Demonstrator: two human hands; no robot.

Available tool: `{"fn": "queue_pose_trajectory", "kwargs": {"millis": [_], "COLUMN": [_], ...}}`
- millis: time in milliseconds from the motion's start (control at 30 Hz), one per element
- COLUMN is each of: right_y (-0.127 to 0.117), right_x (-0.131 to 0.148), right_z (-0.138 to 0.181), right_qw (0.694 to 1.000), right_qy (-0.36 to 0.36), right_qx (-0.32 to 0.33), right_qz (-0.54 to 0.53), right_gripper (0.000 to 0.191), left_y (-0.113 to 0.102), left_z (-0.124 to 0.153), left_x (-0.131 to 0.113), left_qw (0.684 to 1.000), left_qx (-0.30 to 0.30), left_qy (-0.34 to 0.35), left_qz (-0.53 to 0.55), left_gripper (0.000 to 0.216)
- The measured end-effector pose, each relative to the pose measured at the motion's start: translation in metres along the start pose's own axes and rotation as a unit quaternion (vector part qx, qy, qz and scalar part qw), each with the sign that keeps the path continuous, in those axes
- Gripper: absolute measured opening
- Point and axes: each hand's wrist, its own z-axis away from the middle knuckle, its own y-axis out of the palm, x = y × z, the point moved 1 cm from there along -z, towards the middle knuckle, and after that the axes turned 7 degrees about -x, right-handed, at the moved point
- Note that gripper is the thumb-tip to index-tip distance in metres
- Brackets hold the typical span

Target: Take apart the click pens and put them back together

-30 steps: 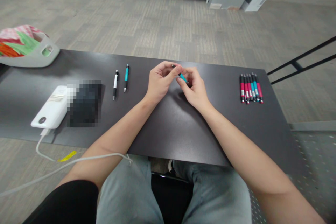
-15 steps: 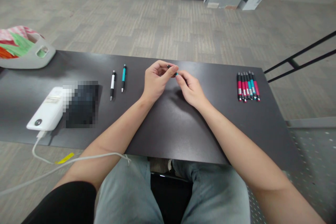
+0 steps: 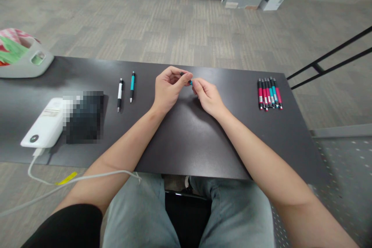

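Observation:
Above the middle of the dark table (image 3: 186,139), both my hands grip one pen (image 3: 190,82) with black and blue parts, mostly hidden by the fingers. My left hand (image 3: 169,87) is closed round its black part, thumb on top. The blue part is pinched by my right hand (image 3: 207,96). Left of the hands lie a teal pen (image 3: 132,87) and a white pen (image 3: 119,95), both with black grips. Over on the right, several red and teal pens (image 3: 269,93) lie side by side in a group.
A white power bank (image 3: 43,122) with a white cable (image 3: 99,175) lies at the left, beside a blurred dark object (image 3: 85,118). A light basket (image 3: 37,60) holding colourful cloth stands at the far left. A black metal rail (image 3: 319,68) rises beyond the right edge.
The whole view has shifted slightly, so the things on the table appear a little further left. My hands keep their grip on the pen, with the right fingers slightly more curled.

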Motion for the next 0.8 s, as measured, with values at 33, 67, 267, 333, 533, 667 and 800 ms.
{"fn": "queue_pose_trajectory", "kwargs": {"millis": [33,67,267,333,533,667,800], "right_y": [0.000,0.001,0.000,-0.001,-0.001,0.002,0.000], "right_x": [-0.001,-0.003,-0.002,0.001,-0.002,-0.005,-0.002], "right_z": [0.000,-0.001,0.000,0.000,-0.002,-0.002,0.000], "right_qw": [1.000,1.000,1.000,0.999,1.000,0.999,0.999], "right_qy": [-0.003,-0.004,-0.009,-0.009,0.001,-0.011,-0.033], "right_qx": [-0.002,-0.004,-0.023,-0.024,-0.026,-0.026,-0.041], "right_qz": [-0.011,-0.021,0.005,0.019,0.011,-0.021,0.007], "right_gripper": [0.063,0.060,0.061,0.065,0.069,0.062,0.056], "left_y": [0.000,-0.001,-0.001,0.000,0.002,0.000,0.000], "left_z": [-0.001,-0.002,0.000,0.002,0.004,0.002,0.002], "left_x": [0.001,0.002,-0.001,-0.004,-0.008,-0.006,-0.003], "left_qw": [1.000,1.000,1.000,1.000,1.000,1.000,1.000], "left_qx": [-0.002,-0.004,-0.008,-0.006,-0.018,-0.010,-0.010], "left_qy": [0.001,0.002,0.002,0.000,-0.006,0.003,0.021], "left_qz": [0.000,-0.001,-0.004,-0.004,-0.014,-0.013,0.001], "left_gripper": [0.067,0.067,0.067,0.066,0.061,0.062,0.062]}}
